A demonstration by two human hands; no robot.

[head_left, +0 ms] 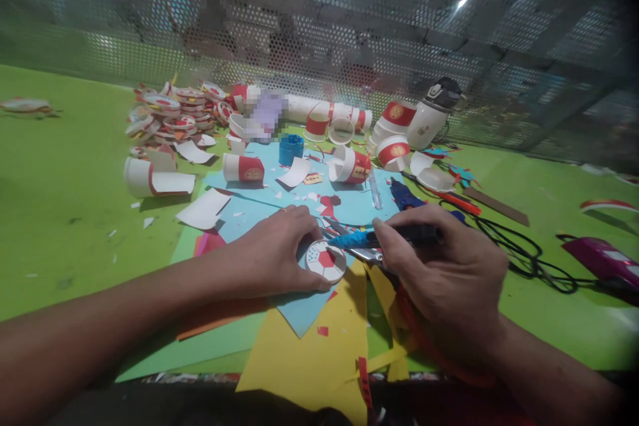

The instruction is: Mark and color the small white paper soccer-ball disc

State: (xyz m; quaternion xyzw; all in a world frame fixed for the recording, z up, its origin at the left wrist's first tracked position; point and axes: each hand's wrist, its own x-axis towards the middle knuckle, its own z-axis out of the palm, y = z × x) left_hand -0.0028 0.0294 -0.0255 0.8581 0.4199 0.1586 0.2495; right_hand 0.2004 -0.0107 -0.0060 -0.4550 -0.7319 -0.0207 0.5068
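Observation:
My left hand (pixel 279 249) grips the edge of a small round white paper disc (pixel 325 262), thumb below and fingers above. A red patch marks the disc's middle, and blue dots fill one section at its upper left. In my right hand (pixel 444 273) is a marker pen (pixel 407 235), its blue front end pointing left at the disc's top edge. Whether the tip touches the disc I cannot tell. Scissors (pixel 367 254) lie partly hidden behind the pen. Beneath both hands are blue paper (pixel 302 316) and yellow paper (pixel 309 366).
Cut red-and-white paper cups (pixel 244 168) and paper scraps lie ahead, near a blue tape roll (pixel 291 149). A pile of decorated discs (pixel 174 110) stands at back left, a bottle (pixel 432 116) at back right. Black cable (pixel 524 256) and a magenta device (pixel 602 256) lie right.

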